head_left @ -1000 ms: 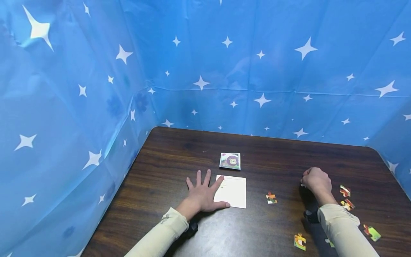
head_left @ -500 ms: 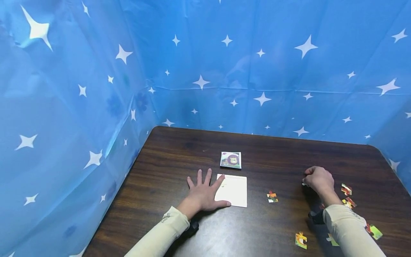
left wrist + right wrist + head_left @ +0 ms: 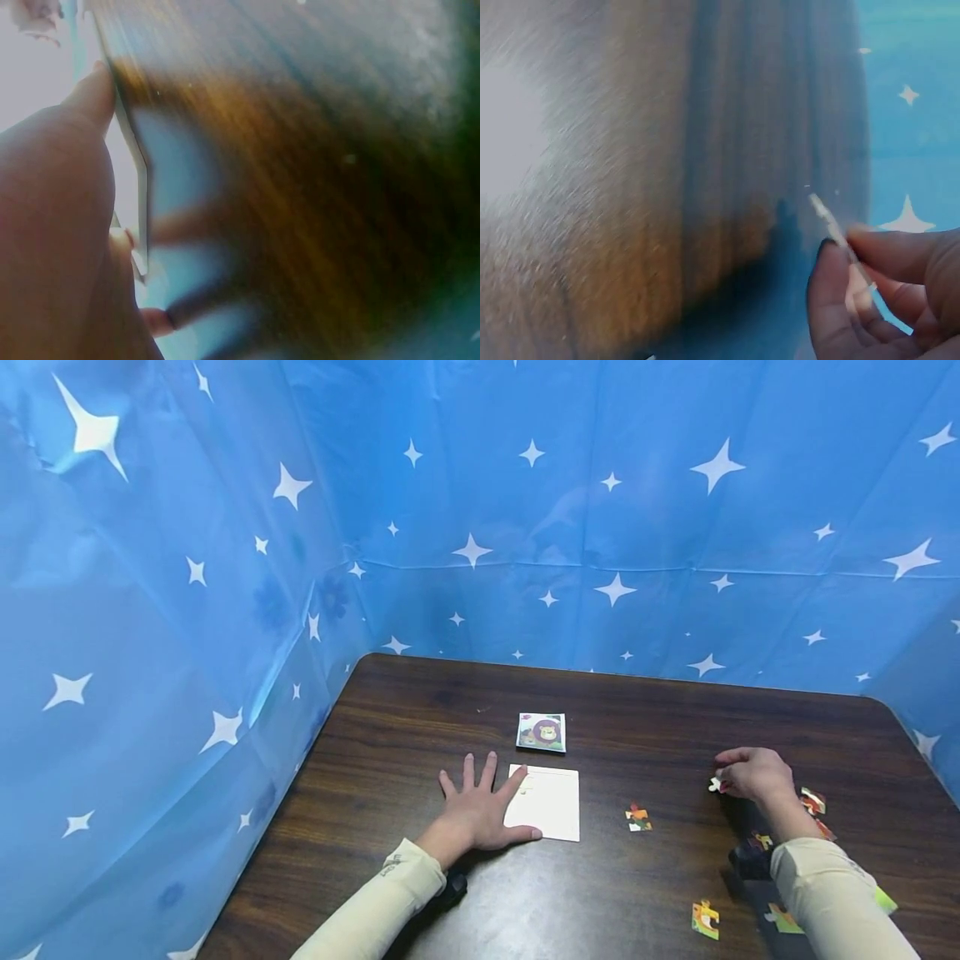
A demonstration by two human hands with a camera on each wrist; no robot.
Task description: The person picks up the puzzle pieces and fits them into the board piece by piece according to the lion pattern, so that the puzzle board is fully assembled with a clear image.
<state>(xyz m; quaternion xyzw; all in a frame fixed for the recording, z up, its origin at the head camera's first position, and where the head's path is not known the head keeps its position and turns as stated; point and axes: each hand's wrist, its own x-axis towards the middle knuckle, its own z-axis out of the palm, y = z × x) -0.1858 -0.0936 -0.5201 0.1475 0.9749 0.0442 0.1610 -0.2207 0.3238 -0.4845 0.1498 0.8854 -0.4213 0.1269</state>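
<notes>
My left hand (image 3: 477, 817) lies with fingers spread, thumb and index finger on the left side of a white square board (image 3: 553, 806). In the left wrist view the board's edge (image 3: 142, 187) shows beside the thumb. Over the right part of the table, my right hand (image 3: 759, 774) pinches a puzzle piece (image 3: 716, 785) between thumb and fingers. The right wrist view shows that piece (image 3: 829, 217) edge-on, tilted. Nearest to it on the table is an orange puzzle piece (image 3: 638, 817); a red and white piece (image 3: 812, 801) lies just right of the wrist.
A small square picture of a lion (image 3: 542, 732) lies beyond the white board. A yellow puzzle piece (image 3: 705, 919) and a green one (image 3: 784, 919) lie near the front right, with several others partly under the right arm. A blue starry curtain (image 3: 480, 510) stands behind the dark wooden table (image 3: 420, 710).
My right hand has shifted slightly right and turned, so the pinched puzzle piece now shows more. The left hand stays on the white board.
</notes>
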